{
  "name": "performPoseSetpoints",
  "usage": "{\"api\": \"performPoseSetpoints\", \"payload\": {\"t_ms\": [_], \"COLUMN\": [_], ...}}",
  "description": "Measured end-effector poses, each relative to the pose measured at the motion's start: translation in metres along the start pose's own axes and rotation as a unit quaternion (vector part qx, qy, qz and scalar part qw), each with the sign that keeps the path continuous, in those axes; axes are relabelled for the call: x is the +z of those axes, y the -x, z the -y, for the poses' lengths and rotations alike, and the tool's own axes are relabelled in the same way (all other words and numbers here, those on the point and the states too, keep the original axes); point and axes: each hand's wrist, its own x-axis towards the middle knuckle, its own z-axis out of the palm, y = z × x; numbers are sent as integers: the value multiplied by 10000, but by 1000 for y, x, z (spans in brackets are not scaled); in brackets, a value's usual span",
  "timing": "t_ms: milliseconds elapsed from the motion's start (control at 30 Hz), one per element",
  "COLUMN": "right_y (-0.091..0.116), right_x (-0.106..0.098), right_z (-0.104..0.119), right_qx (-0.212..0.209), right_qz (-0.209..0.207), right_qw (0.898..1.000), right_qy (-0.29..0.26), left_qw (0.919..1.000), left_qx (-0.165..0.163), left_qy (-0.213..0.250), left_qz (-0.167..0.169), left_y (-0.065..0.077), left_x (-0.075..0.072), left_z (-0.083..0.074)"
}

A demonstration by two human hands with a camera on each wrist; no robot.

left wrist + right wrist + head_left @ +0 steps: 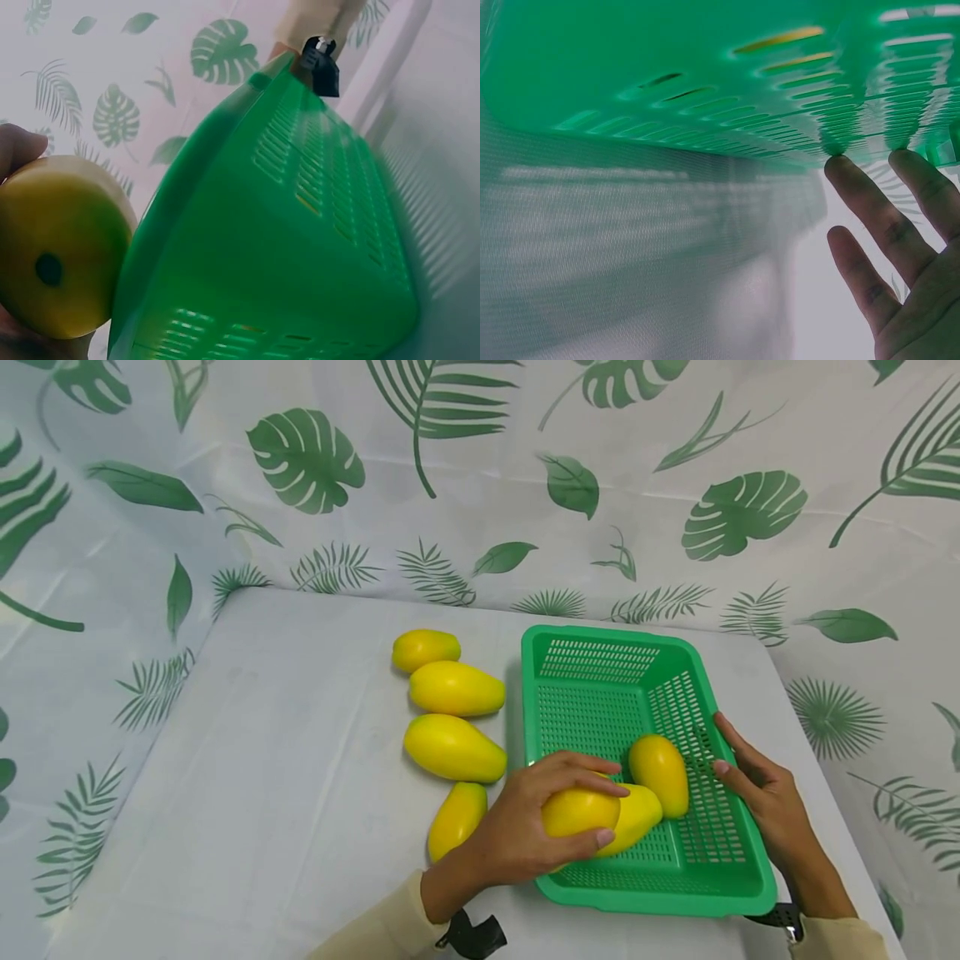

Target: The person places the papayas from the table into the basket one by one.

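While clamped round a yellow fruit (577, 812), left hand (525, 822): hovers over green basket (660, 904).
Right hand (776, 806): touches basket's side, straight-fingered, unclenched.

Head view's nice and bright, pretty even light, just soft shadows hugging the yellow fruits (454, 747) and the side of the green basket (531, 710) facing the tabletop's (262, 718) left edge. Left wrist cam is way dimmer, pinkish and hazy, with light through the slots (285, 157) striping the tabletop. Right wrist one's kinda soft too, slots glowing and smeary, right hand (922, 289) dark against blown-out white.
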Motion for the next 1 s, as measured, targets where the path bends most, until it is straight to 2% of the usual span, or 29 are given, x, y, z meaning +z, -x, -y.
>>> {"api": "performPoseSetpoints", "payload": {"t_ms": [167,400,533,733,1000], "right_y": [0,0,0,0,0], "right_x": [0,1,1,1,-1], "right_z": [-1,-1,-1,-2,-3], "right_qx": [-14,-63,-47,-58,-95], "right_qz": [18,31,33,35,30], "right_qw": [10000,9999,9999,10000,9998], "right_qy": [-12,-93,-108,-22,-173], "left_qw": [9999,9996,9995,9993,9969], "left_qx": [-98,-210,-170,19,369], "left_qy": [58,-198,-265,-325,-591], "left_qz": [18,-35,-63,-158,-352], "left_y": [-2,-7,-10,-11,-9], "left_x": [3,5,6,5,-5], "left_z": [0,1,1,1,0]}}
